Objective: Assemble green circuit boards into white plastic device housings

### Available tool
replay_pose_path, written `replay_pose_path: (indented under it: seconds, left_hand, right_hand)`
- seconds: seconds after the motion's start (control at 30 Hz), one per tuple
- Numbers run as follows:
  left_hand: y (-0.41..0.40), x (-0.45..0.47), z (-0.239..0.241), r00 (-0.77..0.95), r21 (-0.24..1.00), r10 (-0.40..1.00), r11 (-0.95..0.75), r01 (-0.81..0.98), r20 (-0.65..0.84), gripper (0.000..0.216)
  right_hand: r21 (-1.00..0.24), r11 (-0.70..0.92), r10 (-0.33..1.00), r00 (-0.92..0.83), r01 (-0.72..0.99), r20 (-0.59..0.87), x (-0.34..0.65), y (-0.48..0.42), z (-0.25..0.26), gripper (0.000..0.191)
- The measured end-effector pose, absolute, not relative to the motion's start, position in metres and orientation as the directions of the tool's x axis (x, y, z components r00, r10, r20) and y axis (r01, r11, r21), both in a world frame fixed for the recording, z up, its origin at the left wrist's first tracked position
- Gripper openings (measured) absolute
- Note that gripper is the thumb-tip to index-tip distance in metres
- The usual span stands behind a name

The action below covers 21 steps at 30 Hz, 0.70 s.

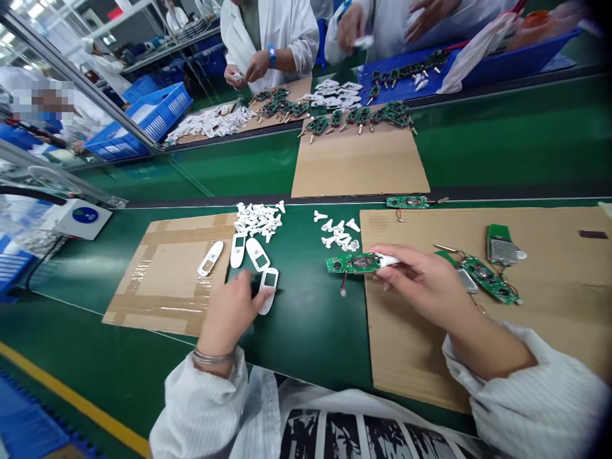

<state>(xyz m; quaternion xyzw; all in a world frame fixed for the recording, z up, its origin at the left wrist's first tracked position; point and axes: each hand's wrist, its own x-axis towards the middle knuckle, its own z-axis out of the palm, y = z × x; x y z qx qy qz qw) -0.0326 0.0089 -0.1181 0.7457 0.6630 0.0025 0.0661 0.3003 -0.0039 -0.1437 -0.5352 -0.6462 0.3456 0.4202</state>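
The right hand's fingers [388, 253] are pressed together in a pinch on a white plastic part [388, 259] at the right end of a green circuit board [351, 262]. The board lies in front of the right hand [421, 280], its long axis running roughly left to right, its free end pointing left, just beside the right-hand cardboard sheet [478, 319]. A thin red-and-white wire [343, 288] hangs from its near edge and could be snagged if the board is swung, while a loosened pinch could let the part slip. The left hand's fingertips [261, 294] rest on a white oval casing [268, 290], though whether it is gripped cannot be told. Further casings [238, 250] and a heap of small white plastic parts [255, 220] lie on the green surface [306, 344].
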Motion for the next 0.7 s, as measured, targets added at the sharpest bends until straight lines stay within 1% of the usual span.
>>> replay_pose_path:
  seconds: [0.03, 0.07, 0.1, 0.13, 0.17, 0.2, 0.23, 0.27, 0.3, 0.33, 0.37, 0.43, 0.53, 0.63, 0.7]
  left_hand:
    - [0.005, -0.031, -0.126, 0.159, 0.129, 0.983, -0.147, 0.981, -0.089, 0.031]
    - [0.002, -0.026, -0.133, 0.193, 0.188, 0.979, -0.177, 0.966, -0.070, 0.028]
    - [0.000, -0.021, -0.138, 0.215, 0.282, 0.976, -0.193, 0.940, -0.047, 0.025]
    - [-0.001, -0.014, -0.141, 0.225, 0.413, 0.973, -0.187, 0.891, -0.046, 0.022]
    - [-0.001, -0.008, -0.142, 0.236, 0.575, 0.969, -0.152, 0.804, -0.074, 0.020]
    - [0.000, -0.001, -0.142, 0.259, 0.737, 0.957, -0.083, 0.670, -0.129, 0.020]
    - [0.001, 0.007, -0.140, 0.300, 0.864, 0.934, 0.017, 0.503, -0.193, 0.021]
    - [0.003, 0.014, -0.137, 0.358, 0.934, 0.898, 0.133, 0.331, -0.255, 0.023]
    - [0.004, 0.021, -0.134, 0.422, 0.951, 0.853, 0.251, 0.181, -0.306, 0.026]
    - [0.006, 0.027, -0.131, 0.483, 0.931, 0.806, 0.359, 0.062, -0.342, 0.029]
    - [0.006, 0.034, -0.130, 0.535, 0.893, 0.759, 0.450, -0.020, -0.371, 0.034]
    - [0.006, 0.045, -0.129, 0.618, 0.813, 0.673, 0.575, -0.091, -0.407, 0.043]
    - [0.002, 0.058, -0.129, 0.698, 0.776, 0.579, 0.629, -0.054, -0.421, 0.051]
    - [-0.002, 0.065, -0.127, 0.741, 0.778, 0.515, 0.628, 0.016, -0.431, 0.046]
    - [-0.004, 0.068, -0.125, 0.752, 0.788, 0.503, 0.614, 0.036, -0.426, 0.042]
  right_hand:
    - [-0.892, 0.199, 0.980, -0.081, 0.406, 0.181, 0.301, -0.004, -0.143, 0.031]
    - [-0.889, 0.209, 0.978, -0.087, 0.407, 0.190, 0.301, -0.004, -0.142, 0.031]
    - [-0.887, 0.219, 0.976, -0.091, 0.405, 0.199, 0.302, -0.004, -0.141, 0.031]
    - [-0.887, 0.231, 0.973, -0.098, 0.400, 0.209, 0.303, -0.004, -0.139, 0.031]
    - [-0.885, 0.249, 0.968, -0.115, 0.392, 0.222, 0.304, -0.005, -0.137, 0.030]
    - [-0.882, 0.276, 0.960, -0.145, 0.381, 0.238, 0.305, -0.005, -0.134, 0.029]
    - [-0.877, 0.315, 0.946, -0.190, 0.364, 0.262, 0.305, -0.006, -0.131, 0.028]
    - [-0.866, 0.366, 0.924, -0.246, 0.339, 0.294, 0.305, -0.006, -0.127, 0.027]
    - [-0.853, 0.418, 0.895, -0.304, 0.313, 0.327, 0.304, -0.007, -0.124, 0.025]
    - [-0.837, 0.466, 0.863, -0.358, 0.288, 0.357, 0.303, -0.008, -0.121, 0.025]
    - [-0.817, 0.509, 0.831, -0.403, 0.272, 0.384, 0.301, -0.009, -0.118, 0.024]
    - [-0.772, 0.572, 0.782, -0.468, 0.277, 0.412, 0.298, -0.011, -0.115, 0.024]
    - [-0.704, 0.629, 0.738, -0.539, 0.330, 0.407, 0.294, -0.012, -0.116, 0.023]
    - [-0.666, 0.654, 0.713, -0.585, 0.359, 0.386, 0.293, -0.011, -0.119, 0.021]
    - [-0.641, 0.667, 0.705, -0.600, 0.379, 0.379, 0.294, -0.011, -0.121, 0.020]
